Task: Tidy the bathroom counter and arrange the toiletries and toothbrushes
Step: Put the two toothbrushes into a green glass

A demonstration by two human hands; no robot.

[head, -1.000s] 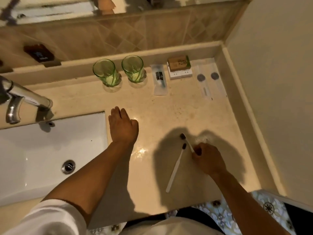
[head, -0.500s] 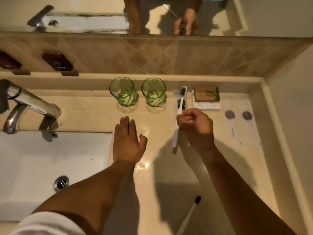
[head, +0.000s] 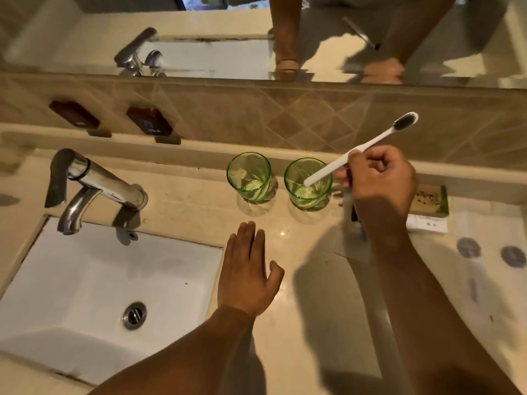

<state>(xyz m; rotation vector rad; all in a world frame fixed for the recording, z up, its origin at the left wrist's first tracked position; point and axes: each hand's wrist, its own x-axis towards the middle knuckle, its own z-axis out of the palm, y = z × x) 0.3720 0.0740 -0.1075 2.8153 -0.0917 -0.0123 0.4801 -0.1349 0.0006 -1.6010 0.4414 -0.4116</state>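
Observation:
My right hand grips a white toothbrush with dark bristles, tilted so the bristles point up and right. Its handle end sits inside the mouth of the right green glass. A second green glass, with nothing in it, stands just to the left of that one. My left hand lies flat and open on the beige counter, in front of the glasses and beside the sink. The other toothbrush is out of view.
A white sink with a chrome tap fills the left. A boxed soap on a white packet lies right of my right hand, a clear sachet partly hidden under my wrist. Two grey discs lie at far right. A mirror runs along the back.
My right hand lifted one toothbrush off the counter, carried it back to the glasses and tipped its handle end into the right glass. The left hand stayed flat on the counter.

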